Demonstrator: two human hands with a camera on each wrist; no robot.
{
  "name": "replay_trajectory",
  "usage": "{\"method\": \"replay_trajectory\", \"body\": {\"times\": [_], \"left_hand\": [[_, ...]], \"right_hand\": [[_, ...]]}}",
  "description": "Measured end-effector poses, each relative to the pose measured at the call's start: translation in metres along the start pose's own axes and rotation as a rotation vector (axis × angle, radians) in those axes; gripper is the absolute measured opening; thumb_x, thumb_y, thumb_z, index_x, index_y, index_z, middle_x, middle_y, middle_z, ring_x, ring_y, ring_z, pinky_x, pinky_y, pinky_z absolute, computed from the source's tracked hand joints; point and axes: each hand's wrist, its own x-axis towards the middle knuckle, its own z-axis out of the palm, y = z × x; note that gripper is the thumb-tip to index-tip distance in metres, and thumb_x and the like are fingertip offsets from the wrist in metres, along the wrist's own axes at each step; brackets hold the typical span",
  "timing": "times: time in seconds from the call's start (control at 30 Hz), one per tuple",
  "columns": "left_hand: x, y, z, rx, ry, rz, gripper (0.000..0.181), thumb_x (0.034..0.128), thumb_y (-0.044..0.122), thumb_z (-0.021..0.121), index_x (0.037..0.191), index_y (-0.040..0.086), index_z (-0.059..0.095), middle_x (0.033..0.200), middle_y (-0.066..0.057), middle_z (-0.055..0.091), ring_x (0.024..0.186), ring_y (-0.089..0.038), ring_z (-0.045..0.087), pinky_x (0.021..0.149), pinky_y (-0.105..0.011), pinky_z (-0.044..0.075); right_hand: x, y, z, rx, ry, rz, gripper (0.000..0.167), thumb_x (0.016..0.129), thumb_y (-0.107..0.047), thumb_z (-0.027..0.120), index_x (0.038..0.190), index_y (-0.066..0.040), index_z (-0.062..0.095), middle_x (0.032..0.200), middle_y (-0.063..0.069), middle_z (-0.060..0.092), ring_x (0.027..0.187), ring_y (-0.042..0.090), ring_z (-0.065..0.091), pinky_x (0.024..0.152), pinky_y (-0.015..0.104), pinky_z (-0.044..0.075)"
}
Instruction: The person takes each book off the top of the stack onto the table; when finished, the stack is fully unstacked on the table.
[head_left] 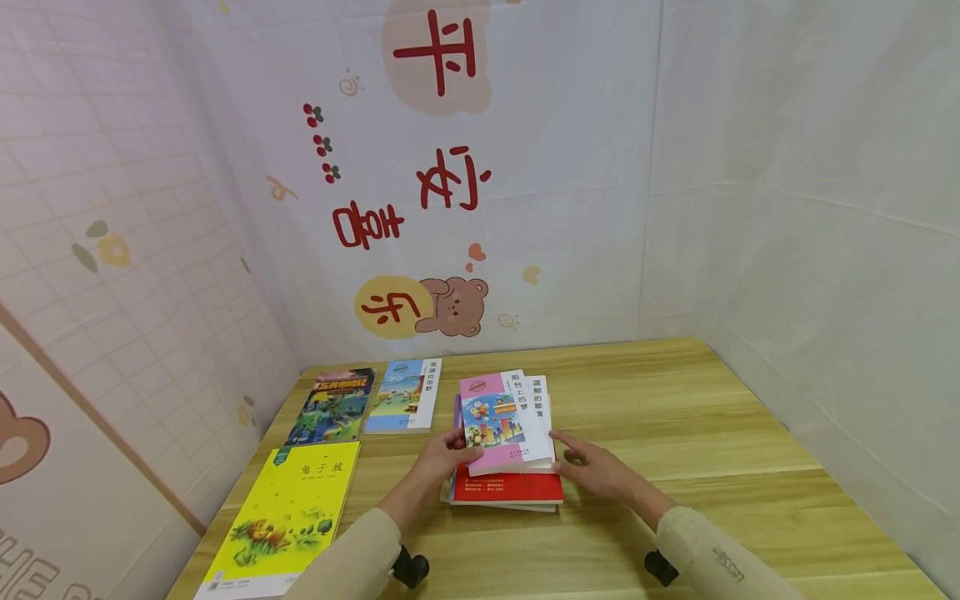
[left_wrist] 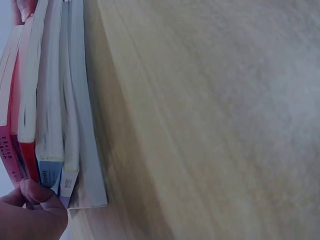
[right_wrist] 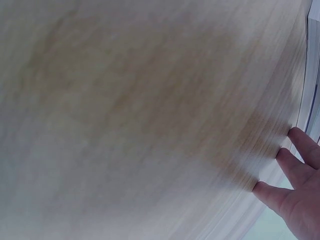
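Note:
A stack of books sits mid-table, with a pink-and-white book [head_left: 495,421] on top, a white-covered book [head_left: 542,408] showing beside it and a red book [head_left: 510,488] below. My left hand [head_left: 442,458] holds the stack's near left corner. In the left wrist view, its thumb [left_wrist: 37,191] bends against the spines by the red and blue books. On the right side, my right hand [head_left: 600,471] touches the stack's edge. The right wrist view shows its spread, fairly straight fingers [right_wrist: 295,167], tips low beside the pages. The stack's far side is hidden.
To the left lie a yellow picture book [head_left: 292,508], a dark green illustrated book [head_left: 332,407] and a blue-and-white book [head_left: 405,396]. The wooden table [head_left: 675,400] meets a printed cloth backdrop [head_left: 570,250] at the back and sides.

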Motion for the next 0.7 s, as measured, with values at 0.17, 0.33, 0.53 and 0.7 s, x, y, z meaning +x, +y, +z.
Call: {"method": "replay_trajectory", "body": {"times": [0.17, 0.33, 0.53, 0.7], "left_hand": [[-0.0013, 0.0023, 0.0007, -0.002, 0.029, -0.035, 0.065, 0.0885, 0.017, 0.077, 0.141, -0.008, 0.049, 0.11, -0.013, 0.054, 0.102, -0.025, 0.047, 0.086, -0.034, 0.042], [-0.0025, 0.0064, 0.0021, -0.041, 0.045, -0.065, 0.061, 0.0885, 0.013, 0.076, 0.139, -0.008, 0.05, 0.111, -0.013, 0.053, 0.103, -0.026, 0.046, 0.089, -0.035, 0.041], [-0.0022, 0.0087, 0.0015, -0.118, 0.055, -0.061, 0.061, 0.0866, 0.003, 0.074, 0.14, -0.01, 0.047, 0.115, -0.015, 0.053, 0.106, -0.027, 0.049, 0.093, -0.036, 0.043], [-0.0031, 0.0097, -0.0018, -0.152, 0.045, -0.033, 0.064, 0.0859, -0.003, 0.072, 0.142, -0.012, 0.042, 0.12, -0.019, 0.053, 0.108, -0.029, 0.053, 0.097, -0.039, 0.046]], "right_hand": [[0.0007, 0.0009, 0.0006, -0.003, 0.001, 0.004, 0.06, 0.096, -0.037, 0.066, 0.15, -0.025, 0.046, 0.137, 0.022, 0.055, 0.128, 0.039, 0.051, 0.103, 0.062, 0.037], [0.0009, 0.001, 0.0012, -0.002, 0.002, 0.004, 0.06, 0.096, -0.036, 0.066, 0.151, -0.024, 0.045, 0.136, 0.023, 0.056, 0.128, 0.04, 0.051, 0.103, 0.062, 0.037], [0.0002, 0.0003, 0.0027, -0.007, 0.006, 0.006, 0.059, 0.096, -0.035, 0.066, 0.15, -0.024, 0.046, 0.136, 0.023, 0.056, 0.128, 0.04, 0.051, 0.104, 0.062, 0.036], [0.0003, 0.0009, 0.0039, -0.009, 0.012, -0.003, 0.06, 0.095, -0.035, 0.066, 0.15, -0.023, 0.046, 0.135, 0.024, 0.057, 0.127, 0.04, 0.052, 0.103, 0.062, 0.037]]}}
